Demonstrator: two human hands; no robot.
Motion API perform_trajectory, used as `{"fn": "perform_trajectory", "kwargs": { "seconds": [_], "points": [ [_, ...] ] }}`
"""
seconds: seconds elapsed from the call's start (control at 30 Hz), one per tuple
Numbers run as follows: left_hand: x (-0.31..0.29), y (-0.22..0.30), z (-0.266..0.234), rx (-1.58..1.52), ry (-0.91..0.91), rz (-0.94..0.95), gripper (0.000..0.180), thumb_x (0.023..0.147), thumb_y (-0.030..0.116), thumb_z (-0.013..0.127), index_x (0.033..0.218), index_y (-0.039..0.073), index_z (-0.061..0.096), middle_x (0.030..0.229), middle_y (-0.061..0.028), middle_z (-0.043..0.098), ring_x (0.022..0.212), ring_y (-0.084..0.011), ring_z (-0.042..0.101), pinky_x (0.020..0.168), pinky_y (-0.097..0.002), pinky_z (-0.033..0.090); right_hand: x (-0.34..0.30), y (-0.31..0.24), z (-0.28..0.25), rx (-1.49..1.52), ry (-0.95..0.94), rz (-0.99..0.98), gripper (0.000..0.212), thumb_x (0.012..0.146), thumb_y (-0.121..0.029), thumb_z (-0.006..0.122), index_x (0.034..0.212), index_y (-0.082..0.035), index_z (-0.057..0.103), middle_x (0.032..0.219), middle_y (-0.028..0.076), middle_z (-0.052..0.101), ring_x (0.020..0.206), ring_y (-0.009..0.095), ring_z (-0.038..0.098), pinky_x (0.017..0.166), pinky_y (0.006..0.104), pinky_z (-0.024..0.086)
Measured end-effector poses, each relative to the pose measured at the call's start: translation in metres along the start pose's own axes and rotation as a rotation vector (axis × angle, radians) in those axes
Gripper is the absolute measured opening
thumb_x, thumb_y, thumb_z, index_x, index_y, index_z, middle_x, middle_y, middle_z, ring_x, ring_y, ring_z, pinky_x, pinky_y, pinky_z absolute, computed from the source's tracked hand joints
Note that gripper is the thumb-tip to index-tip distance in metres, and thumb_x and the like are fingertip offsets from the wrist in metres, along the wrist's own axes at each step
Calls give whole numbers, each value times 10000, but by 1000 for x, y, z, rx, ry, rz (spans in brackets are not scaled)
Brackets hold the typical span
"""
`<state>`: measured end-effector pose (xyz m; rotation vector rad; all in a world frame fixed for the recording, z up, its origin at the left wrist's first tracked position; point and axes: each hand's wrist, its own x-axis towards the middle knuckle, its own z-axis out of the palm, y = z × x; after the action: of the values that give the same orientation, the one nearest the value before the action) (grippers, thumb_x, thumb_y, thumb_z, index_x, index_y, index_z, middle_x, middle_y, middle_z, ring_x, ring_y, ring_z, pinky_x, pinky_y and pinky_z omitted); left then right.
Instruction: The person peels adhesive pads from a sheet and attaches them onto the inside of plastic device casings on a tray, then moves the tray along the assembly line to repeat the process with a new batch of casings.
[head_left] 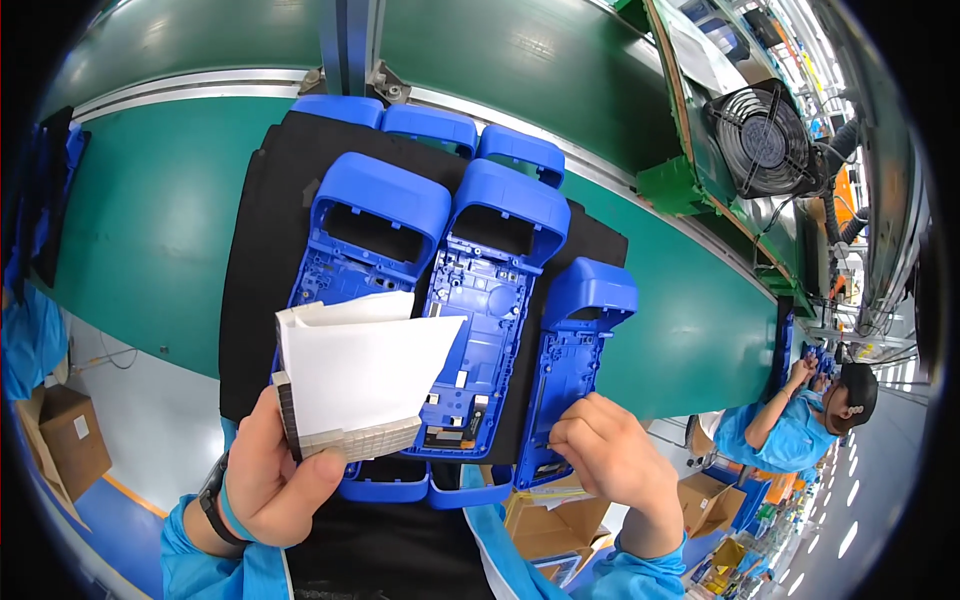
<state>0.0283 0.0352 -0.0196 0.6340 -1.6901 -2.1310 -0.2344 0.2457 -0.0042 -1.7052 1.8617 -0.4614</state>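
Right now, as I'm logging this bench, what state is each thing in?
White sheet material edged with grey blocks: bent, held by the left hand.
Central blue plastic housing: inner side up, dark component at its lower end.
Rightmost blue plastic housing: inner side up.
Right hand: fingers curled over that housing's lower end, grip unclear.
Square-framed black fan: spinning or still, cannot tell.
Brown cardboard box near the right hand: open.

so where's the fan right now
The fan is at the upper right of the head view, above and right of the blue housings and the right hand.
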Motion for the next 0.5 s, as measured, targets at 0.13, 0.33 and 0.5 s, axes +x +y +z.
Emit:
{"fn": "perform_trajectory", "kwargs": {
  "seconds": [0.13, 0.33, 0.5],
  "points": [
    [-2, 1, 0, 31, -20, 0, 580, 964, 165, 576, 1405, -98, 308, 1291, -207, 546, 1168, -214, 554, 986, -325, 436, -1, 3, 4, -29, -11, -24, 194, 733, 15, 716, 862, -46, 585, 846, 83, 595, 733, 280, 561, 651, 373, 460],
    [-3, 2, 0, 43, 2, -13, 611, 968, 187, 592, 1420, -95, 293, 1313, -201, 529, 1198, -214, 535, 1010, -331, 422, 1, 4, 6, -56, -52, -45, 180, 747, -16, 717, 867, -49, 587, 845, 74, 589, 746, 272, 555, 659, 368, 455],
    [-4, 1, 2, 40, 19, -12, 634, 970, 208, 604, 1427, -95, 286, 1314, -201, 528, 1199, -211, 534, 1012, -326, 419, 2, 3, 6, -84, -58, -52, 179, 751, -30, 719, 872, -51, 588, 840, 68, 582, 746, 266, 547, 668, 366, 447]
  ]
}}
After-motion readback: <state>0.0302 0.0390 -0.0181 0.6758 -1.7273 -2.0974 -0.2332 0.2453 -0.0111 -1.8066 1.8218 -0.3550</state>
